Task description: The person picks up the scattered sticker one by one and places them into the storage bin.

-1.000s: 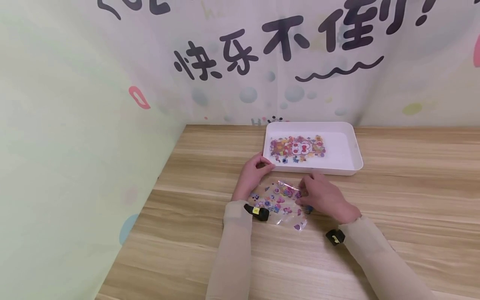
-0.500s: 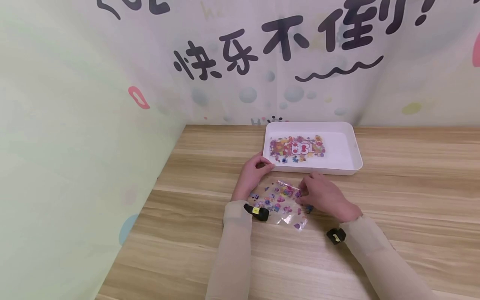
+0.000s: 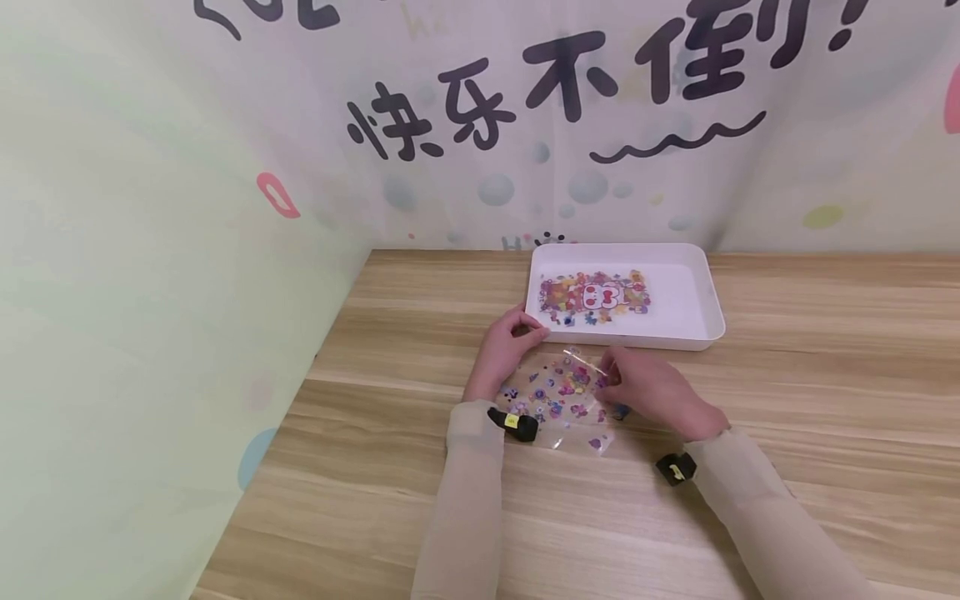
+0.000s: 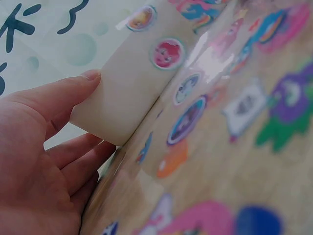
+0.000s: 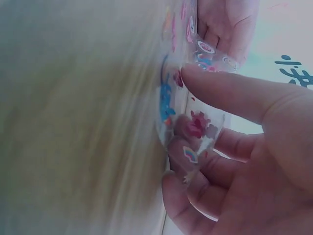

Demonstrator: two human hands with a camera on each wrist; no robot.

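- The left hand [image 3: 504, 350] lies at the left, far corner of a clear sticker sheet [image 3: 558, 404] on the wooden tabletop [image 3: 787, 400], its grip pinching that corner, thumb on top.
- The sheet lies just near of a white tray [image 3: 708, 321] that carries another sticker sheet [image 3: 594, 297].
- The right hand [image 3: 648, 392] curls over the sheet's right edge, its grip pinching the film and bending it upward.
- Risk, as a judgement: the thin film could crease or tear between opposing pulls, or a peeled sticker could fold onto itself.
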